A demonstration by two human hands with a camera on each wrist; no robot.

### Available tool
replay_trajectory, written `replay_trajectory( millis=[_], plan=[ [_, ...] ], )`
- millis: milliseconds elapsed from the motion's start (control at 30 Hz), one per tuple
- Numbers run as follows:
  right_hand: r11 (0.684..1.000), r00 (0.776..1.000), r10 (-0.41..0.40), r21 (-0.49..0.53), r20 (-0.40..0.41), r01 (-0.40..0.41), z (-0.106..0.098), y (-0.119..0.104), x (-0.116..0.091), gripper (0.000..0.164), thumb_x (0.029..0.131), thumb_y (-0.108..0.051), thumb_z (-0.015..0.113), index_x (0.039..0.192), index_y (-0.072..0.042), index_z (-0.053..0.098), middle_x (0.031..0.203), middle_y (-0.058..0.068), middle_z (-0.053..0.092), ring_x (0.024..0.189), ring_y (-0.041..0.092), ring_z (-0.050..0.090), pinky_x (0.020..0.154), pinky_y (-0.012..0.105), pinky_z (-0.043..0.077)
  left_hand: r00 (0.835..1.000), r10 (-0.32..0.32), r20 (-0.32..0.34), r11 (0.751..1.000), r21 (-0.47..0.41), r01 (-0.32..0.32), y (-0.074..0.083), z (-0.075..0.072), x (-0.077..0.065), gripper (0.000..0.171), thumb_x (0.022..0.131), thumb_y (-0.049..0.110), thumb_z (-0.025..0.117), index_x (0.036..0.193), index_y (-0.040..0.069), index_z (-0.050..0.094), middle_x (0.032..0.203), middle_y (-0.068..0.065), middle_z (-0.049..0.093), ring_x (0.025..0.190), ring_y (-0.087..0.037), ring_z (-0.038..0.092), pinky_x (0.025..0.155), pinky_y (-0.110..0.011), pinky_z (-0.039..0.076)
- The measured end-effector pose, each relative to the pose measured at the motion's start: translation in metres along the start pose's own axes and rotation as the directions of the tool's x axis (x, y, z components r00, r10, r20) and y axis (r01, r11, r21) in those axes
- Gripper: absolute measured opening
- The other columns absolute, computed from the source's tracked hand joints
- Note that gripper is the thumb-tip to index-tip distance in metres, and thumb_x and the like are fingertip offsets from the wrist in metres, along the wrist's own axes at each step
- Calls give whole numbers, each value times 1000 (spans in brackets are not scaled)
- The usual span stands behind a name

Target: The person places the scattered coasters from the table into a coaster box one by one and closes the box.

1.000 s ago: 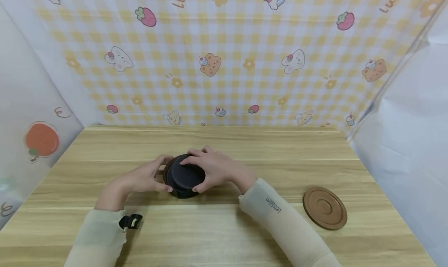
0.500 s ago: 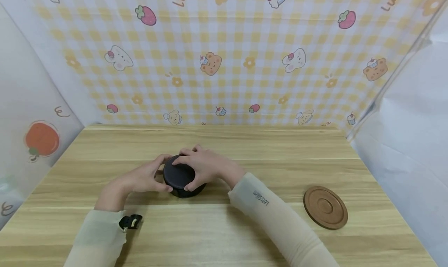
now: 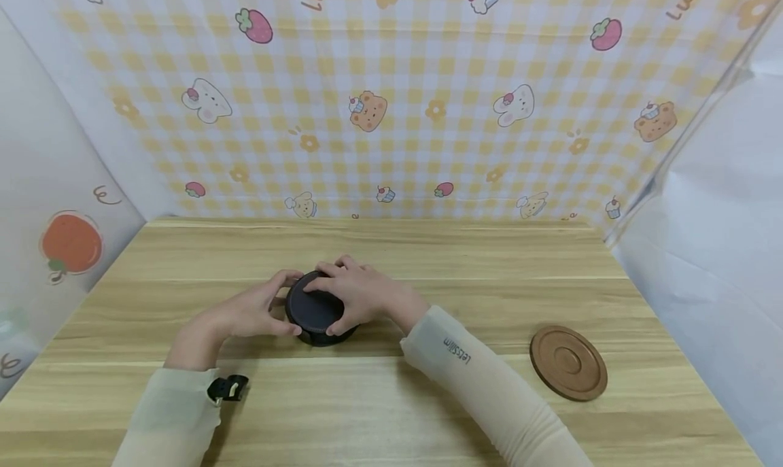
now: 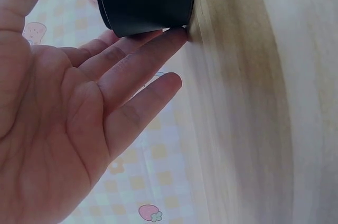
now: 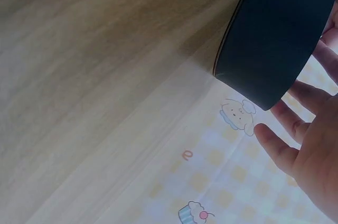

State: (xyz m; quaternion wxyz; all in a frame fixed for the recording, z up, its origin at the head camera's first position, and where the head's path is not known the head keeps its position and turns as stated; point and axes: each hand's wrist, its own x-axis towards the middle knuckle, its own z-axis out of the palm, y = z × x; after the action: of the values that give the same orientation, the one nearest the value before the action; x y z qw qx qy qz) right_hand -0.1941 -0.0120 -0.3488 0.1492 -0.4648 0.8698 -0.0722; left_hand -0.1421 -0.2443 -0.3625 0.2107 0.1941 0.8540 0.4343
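Observation:
A round black coaster holder [image 3: 326,340] with a smooth curved wall stands on the table, left of the middle. On top of it lies a black round coaster [image 3: 310,309] with stitching near its edge. My left hand [image 3: 253,312] holds the holder from the left, thumb at the front and fingers around the back. In the left wrist view the fingers [image 4: 142,65] lie against the holder's dark wall. From above, my right hand [image 3: 367,296] grips the coaster, thumb at the near edge and fingertips across the top and far edge. Its palm hides the coaster's right side.
A brown round wooden coaster [image 3: 569,363] with ring grooves lies at the right of the wooden table [image 3: 367,412]. A yellow checked cloth [image 3: 404,147] hangs behind the table's back edge. White sheets line both sides.
My right hand has moved left with the black coaster, which sat off to the right of the holder and now covers its top more evenly. My left hand has stayed in place.

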Motion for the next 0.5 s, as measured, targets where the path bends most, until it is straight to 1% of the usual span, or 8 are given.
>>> replay_trajectory(
  millis=[133,300,500],
  plan=[
    [1000,1000,0,7,-2,0,1,0,-1,77,84,-50,76,151,-33,41,164,2,26,141,23,30,108,50,42,1000,-18,3,1000,3,18,2,0,-1,88,86,20,78,149,-3,21,154,-33,28,134,-56,41,106,-59,42],
    [999,1000,-15,28,-16,16,1,2,-5,76,85,-47,76,151,-30,41,163,1,27,140,23,32,109,41,44,1000,-6,10,1000,-1,6,5,-1,-1,88,87,19,77,149,-5,19,154,-35,27,133,-59,41,106,-60,41],
    [993,1000,-15,114,-27,18,3,9,-18,76,85,-44,77,150,-27,42,165,3,24,141,25,32,111,40,41,999,-32,-3,999,10,32,5,-1,-2,89,86,22,79,149,-3,21,154,-34,28,133,-59,40,107,-61,40]
  ],
)
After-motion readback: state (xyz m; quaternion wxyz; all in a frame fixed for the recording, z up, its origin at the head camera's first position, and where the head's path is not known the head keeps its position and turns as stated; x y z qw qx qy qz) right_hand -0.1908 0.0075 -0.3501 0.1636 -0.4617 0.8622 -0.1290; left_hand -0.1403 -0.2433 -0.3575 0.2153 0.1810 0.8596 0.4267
